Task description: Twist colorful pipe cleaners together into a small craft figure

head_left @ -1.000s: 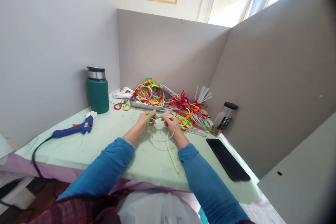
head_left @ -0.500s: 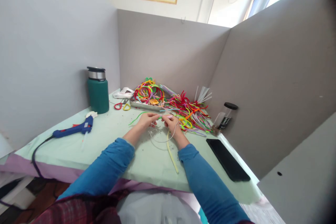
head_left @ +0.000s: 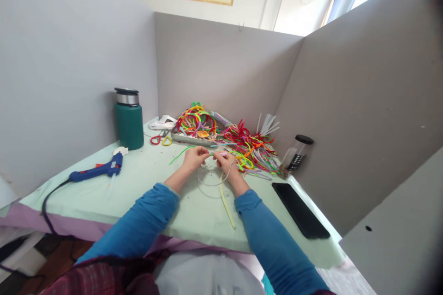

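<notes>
My left hand (head_left: 194,158) is closed in a pinch on a green pipe cleaner (head_left: 178,154), whose loose end sticks out to the left. Just beside it, my right hand (head_left: 226,163) pinches a thin white hoop (head_left: 215,185) near its top, where a short pale pink and green wrapped part shows between the fingers. The hoop hangs below both hands, above the table. A pale yellow strip (head_left: 226,203) lies under the right hand. Fingers hide exactly where the green pipe cleaner meets the hoop.
Behind the hands are a metal tray (head_left: 194,140) of colourful pieces and a heap of pipe cleaners (head_left: 247,140). A blue glue gun (head_left: 97,170), green bottle (head_left: 129,122) and scissors (head_left: 155,139) are on the left. A black phone (head_left: 300,210) and clear bottle (head_left: 300,154) are on the right.
My left hand has turned slightly and shifted a little away from the right, widening the gap between the fingertips. The right hand and hoop stay almost in place.
</notes>
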Demonstrator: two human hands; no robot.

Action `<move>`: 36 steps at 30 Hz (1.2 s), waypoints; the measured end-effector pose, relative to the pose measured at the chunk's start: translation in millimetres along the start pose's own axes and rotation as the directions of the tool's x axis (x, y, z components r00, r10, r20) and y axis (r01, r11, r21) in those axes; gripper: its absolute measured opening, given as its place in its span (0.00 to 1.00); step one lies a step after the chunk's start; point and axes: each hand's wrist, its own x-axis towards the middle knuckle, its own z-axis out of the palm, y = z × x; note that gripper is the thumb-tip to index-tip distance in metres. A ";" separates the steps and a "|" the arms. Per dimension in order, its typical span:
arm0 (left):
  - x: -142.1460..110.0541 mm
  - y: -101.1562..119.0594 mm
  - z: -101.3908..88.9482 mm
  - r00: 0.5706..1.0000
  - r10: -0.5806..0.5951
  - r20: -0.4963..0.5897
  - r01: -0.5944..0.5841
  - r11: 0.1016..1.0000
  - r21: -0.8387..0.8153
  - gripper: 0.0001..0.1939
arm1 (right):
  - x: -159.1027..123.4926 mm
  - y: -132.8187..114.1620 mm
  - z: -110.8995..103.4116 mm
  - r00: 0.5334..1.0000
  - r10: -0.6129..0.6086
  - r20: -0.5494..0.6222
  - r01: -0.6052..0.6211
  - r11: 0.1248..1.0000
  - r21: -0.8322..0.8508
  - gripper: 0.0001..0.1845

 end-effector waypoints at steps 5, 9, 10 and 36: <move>0.5 -0.2 0.3 1.000 -0.011 -0.004 0.011 0.992 0.127 0.10 | -0.4 -0.1 0.1 1.000 0.011 -0.006 -0.011 1.000 0.010 0.15; 1.4 -2.6 -0.9 1.000 -0.005 0.017 0.001 0.971 0.240 0.14 | -0.2 2.2 0.2 1.000 0.013 -0.013 -0.013 1.000 0.007 0.15; 1.8 -3.5 -1.1 1.000 0.002 0.019 -0.007 0.965 0.263 0.14 | -0.1 2.9 0.2 1.000 0.011 -0.013 -0.011 1.000 0.004 0.15; 2.7 -7.4 -0.6 0.995 0.094 -0.027 -0.083 0.960 0.267 0.09 | -0.4 1.9 0.4 1.000 0.026 -0.005 -0.026 1.000 -0.002 0.16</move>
